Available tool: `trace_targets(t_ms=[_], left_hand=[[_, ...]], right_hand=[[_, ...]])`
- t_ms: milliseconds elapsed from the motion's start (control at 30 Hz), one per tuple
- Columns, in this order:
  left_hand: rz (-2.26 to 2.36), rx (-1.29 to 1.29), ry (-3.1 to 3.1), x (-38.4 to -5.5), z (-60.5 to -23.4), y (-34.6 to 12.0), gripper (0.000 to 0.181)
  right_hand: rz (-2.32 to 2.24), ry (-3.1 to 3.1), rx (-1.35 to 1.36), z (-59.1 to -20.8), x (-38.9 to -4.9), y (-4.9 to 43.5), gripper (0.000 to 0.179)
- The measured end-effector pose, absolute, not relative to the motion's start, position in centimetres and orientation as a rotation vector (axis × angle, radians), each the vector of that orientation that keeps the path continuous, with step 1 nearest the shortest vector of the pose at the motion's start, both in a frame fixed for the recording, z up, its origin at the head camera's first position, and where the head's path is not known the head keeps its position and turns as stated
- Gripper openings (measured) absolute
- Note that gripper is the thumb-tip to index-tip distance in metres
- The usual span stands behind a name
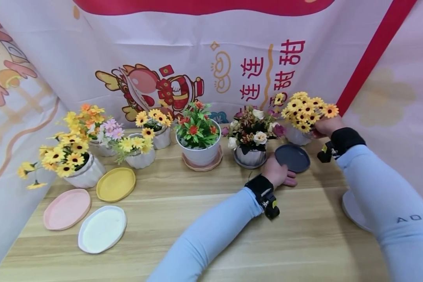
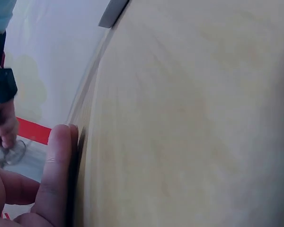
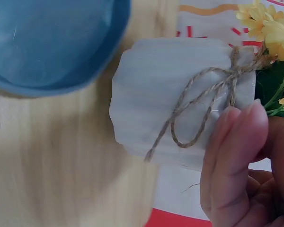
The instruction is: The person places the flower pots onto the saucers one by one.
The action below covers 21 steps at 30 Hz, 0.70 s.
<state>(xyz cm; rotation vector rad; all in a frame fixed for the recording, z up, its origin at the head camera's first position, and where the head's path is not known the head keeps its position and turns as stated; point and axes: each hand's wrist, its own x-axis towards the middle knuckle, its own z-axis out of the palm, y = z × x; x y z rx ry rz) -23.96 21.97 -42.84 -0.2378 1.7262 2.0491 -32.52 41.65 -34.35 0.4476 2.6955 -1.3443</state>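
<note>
At the right rear, my right hand [image 1: 327,126] grips the rim of a white flower pot [image 3: 170,94] tied with a twine bow. Yellow sunflower-like blooms [image 1: 304,109] rise from it. In the right wrist view the pot is tipped beside a dark blue-grey saucer [image 1: 291,158]. My left hand [image 1: 279,175] lies low at the saucer's near edge, fingers extended along the wooden table [image 2: 180,118] and thumb close to the rim. To its left a pot of cream and purple roses [image 1: 252,156] stands on a similar dark saucer.
A white pot [image 1: 199,154] with red flowers sits on a pink saucer [image 1: 201,168]. Several potted flowers [image 1: 141,156] stand at the left rear. Yellow [image 1: 116,184], pink [image 1: 67,209] and white saucers [image 1: 102,229] lie before them. A pale saucer [image 1: 354,211] is partly behind the right arm.
</note>
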Motion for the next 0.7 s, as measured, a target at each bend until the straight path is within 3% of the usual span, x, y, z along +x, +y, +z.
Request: trace_targets(t_ms=[100, 300, 600, 700], left_hand=[[2.056, -0.236, 1.722, -23.9, -42.9, 22.1, 0.064], [2.033, -0.221, 1.766, -23.9, -42.7, 22.3, 0.057], [2.006, -0.228, 1.781, -24.2, -42.8, 22.7, 0.048], [2.011, -0.230, 1.779, -24.3, -42.8, 22.7, 0.044]], right_hand=[[-1.397, 2.677, 0.411, -33.3, -31.7, 41.9, 0.012], [-1.370, 2.651, 0.305, -31.6, -30.0, 41.5, 0.036], [-1.292, 2.614, 0.203, -31.6, -27.3, 40.9, 0.029], [-1.258, 2.633, 0.162, -32.1, -26.7, 40.6, 0.034]])
